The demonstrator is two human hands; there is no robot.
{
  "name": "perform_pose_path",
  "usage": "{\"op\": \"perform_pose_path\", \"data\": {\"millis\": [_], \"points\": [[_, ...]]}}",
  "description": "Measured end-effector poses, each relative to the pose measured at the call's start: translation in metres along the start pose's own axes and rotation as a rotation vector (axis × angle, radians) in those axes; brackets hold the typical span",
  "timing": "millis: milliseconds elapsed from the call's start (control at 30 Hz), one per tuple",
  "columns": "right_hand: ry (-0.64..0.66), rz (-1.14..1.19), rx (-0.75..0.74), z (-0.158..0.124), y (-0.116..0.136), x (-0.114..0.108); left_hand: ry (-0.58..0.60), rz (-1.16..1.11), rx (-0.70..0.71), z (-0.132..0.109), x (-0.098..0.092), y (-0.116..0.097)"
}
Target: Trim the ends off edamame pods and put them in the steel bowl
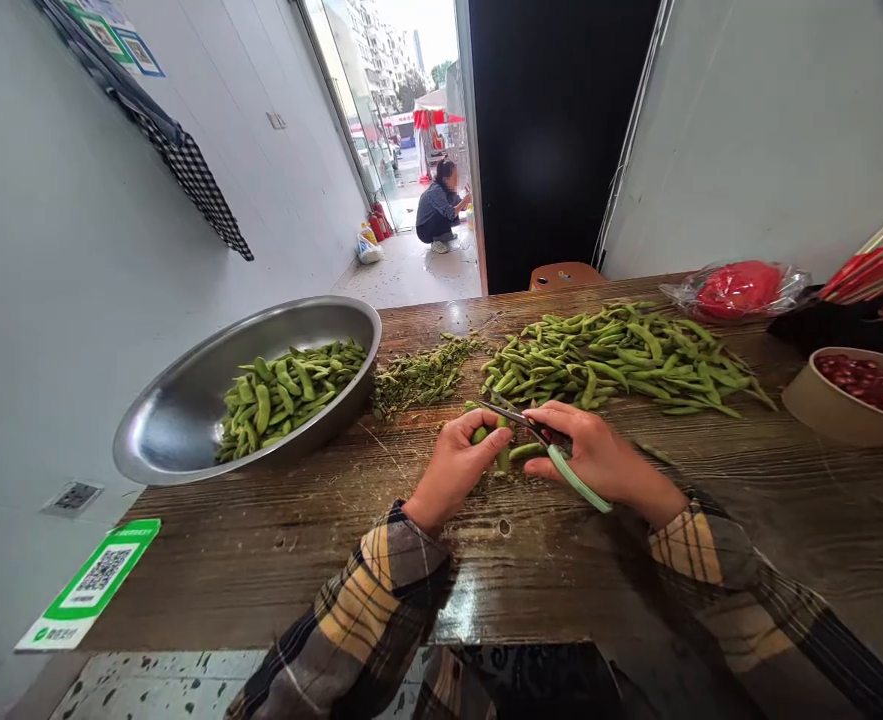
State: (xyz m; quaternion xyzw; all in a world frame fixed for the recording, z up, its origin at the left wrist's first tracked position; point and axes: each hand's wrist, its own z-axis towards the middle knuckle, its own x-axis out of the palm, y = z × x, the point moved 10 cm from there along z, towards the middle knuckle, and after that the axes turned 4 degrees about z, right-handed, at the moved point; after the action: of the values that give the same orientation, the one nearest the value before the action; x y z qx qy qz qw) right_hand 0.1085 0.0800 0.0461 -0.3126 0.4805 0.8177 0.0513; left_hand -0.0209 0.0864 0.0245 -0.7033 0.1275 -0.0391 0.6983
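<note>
My left hand [465, 455] is closed around green soybean pods [480, 435], held over the middle of the wooden table [321, 570]. In my right hand [595, 455] is a pair of scissors [577, 480] with pale green handles; the blades are parted and point left, close to the pods in my fingers. Beyond my right hand lies a large heap of soybean pods [598, 355]. A smaller pile of trimmed green bits [426, 378] sits beyond my left hand. To the left, a tilted steel basin [167, 420] holds more pods [287, 390].
A bowl of dark red pieces [835, 405] stands at the right, with a red item in clear plastic [745, 290] behind it. On the table's left corner lies a green QR code card [96, 580]. Another person [437, 210] squats by the doorway.
</note>
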Motion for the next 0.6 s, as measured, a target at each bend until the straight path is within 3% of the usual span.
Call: {"op": "perform_pose_path", "data": {"millis": [333, 600], "points": [[0.013, -0.082, -0.048, 0.000, 0.003, 0.006, -0.015, 0.145, 0.061, 0.002, -0.003, -0.006], [0.008, -0.130, -0.054, 0.000, -0.002, 0.003, -0.031, -0.109, -0.046, 0.006, -0.007, 0.008]]}}
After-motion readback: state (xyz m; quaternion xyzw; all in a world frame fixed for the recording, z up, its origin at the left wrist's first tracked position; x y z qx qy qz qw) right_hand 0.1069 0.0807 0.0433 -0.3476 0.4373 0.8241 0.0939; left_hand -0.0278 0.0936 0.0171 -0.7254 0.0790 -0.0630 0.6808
